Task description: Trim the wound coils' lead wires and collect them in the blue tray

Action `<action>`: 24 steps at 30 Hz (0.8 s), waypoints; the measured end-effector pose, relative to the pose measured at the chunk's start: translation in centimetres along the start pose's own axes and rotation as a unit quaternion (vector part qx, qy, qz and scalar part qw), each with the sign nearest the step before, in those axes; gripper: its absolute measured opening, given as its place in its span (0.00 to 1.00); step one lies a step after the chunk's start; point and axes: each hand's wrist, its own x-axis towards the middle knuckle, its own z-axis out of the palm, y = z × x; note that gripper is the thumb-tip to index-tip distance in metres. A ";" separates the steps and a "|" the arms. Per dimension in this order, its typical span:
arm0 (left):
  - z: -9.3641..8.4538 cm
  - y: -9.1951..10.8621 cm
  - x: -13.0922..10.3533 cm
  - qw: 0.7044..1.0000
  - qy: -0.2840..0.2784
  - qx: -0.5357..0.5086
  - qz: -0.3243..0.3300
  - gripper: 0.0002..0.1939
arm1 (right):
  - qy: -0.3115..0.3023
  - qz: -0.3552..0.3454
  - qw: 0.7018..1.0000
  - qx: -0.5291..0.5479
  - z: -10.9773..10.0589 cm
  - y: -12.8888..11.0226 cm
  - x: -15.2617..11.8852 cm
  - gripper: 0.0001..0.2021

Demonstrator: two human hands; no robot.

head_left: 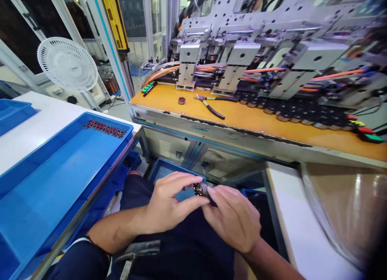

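**One Ring-Shaped Part Between Two Hands, Many Similar Pieces Around**

The left hand (172,201) has its thumb and index finger closed narrowly on a small ring-shaped part (202,189), which shows copper-coloured spots on its left face. The right hand (234,213) is bent, with its fingertips at the right side of this part; I cannot tell whether it also grips. So the part lies between the two hands, above the lap.

The handling of this single piece is, in my judgement, under way and not yet complete. Beyond the hands, a single round piece (181,101) stands on the orange bench top (163,101), to the left of the cutting pliers (213,109). To the right, many dark round pieces (290,112) sit along the bench, in front of the machine (242,54). To the left, a group of small round pieces (105,128) lies at the far end of the blue tray (60,167). Which of these groups is finished and which is waiting, I cannot tell.
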 end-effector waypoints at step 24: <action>-3.0 -0.3 0.4 0.995 -0.092 -0.047 -0.011 0.11 | -0.054 0.186 0.978 0.079 -4.8 1.2 0.8 0.10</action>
